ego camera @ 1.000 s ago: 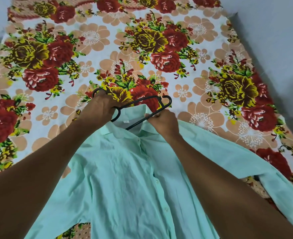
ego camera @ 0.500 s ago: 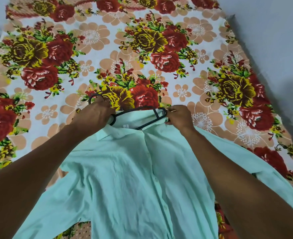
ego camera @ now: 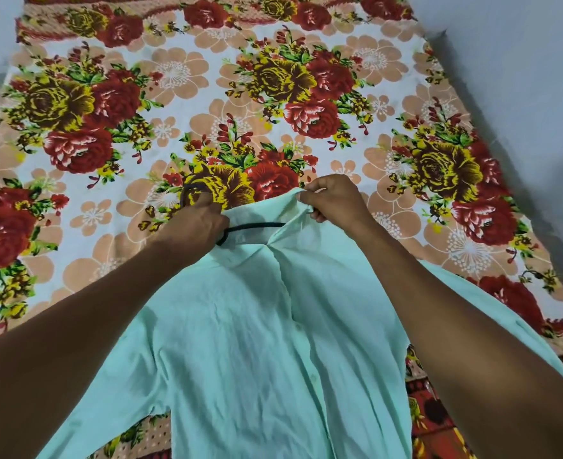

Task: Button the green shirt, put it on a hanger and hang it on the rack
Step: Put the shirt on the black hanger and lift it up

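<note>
We see the green shirt [ego camera: 256, 342] lying on the floral bedsheet [ego camera: 174, 87]. The left hand [ego camera: 194, 223] grips the black hanger [ego camera: 253, 225] at the collar; the right hand [ego camera: 336, 202] pinches the shirt's shoulder fabric.

Home bedroom: bed [ego camera: 74, 293] under a floral sheet [ego camera: 273, 94], plain pale walls [ego camera: 505, 61] on both sides, shirt [ego camera: 256, 342] spread out on it.

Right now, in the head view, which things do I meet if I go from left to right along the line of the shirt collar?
Floral bedsheet → hanger hook → left hand → black hanger bar → right hand pinching the green shirt collar → bedsheet again.
</note>
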